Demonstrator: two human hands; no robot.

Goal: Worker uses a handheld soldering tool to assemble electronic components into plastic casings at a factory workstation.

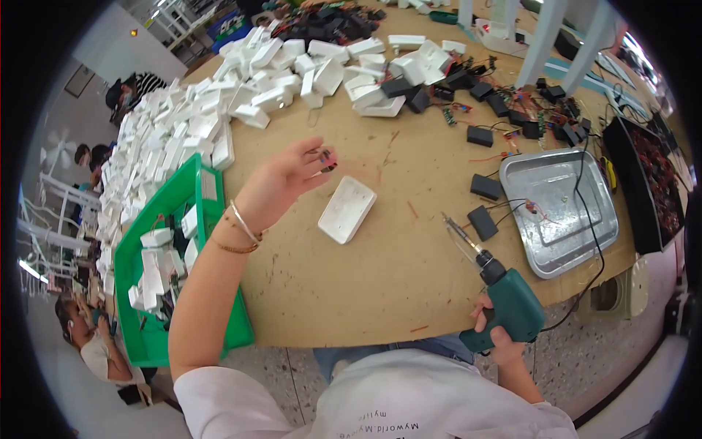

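Note:
My left hand is raised over the table, its fingertips closed on a small dark and reddish part too small to name. Just beyond those fingers, a white plastic case half lies on the tabletop, hollow side up, touched by neither hand. At the table's front edge, my right hand grips a green pistol-shaped soldering gun. Its thin metal tip points up and away from me, beside a black box-shaped part with wires. The tip looks apart from that part.
A green bin of white cases stands left, beside a large heap of white cases. At right are a metal tray crossed by a black cord, several black parts and a black box. Other people sit far left.

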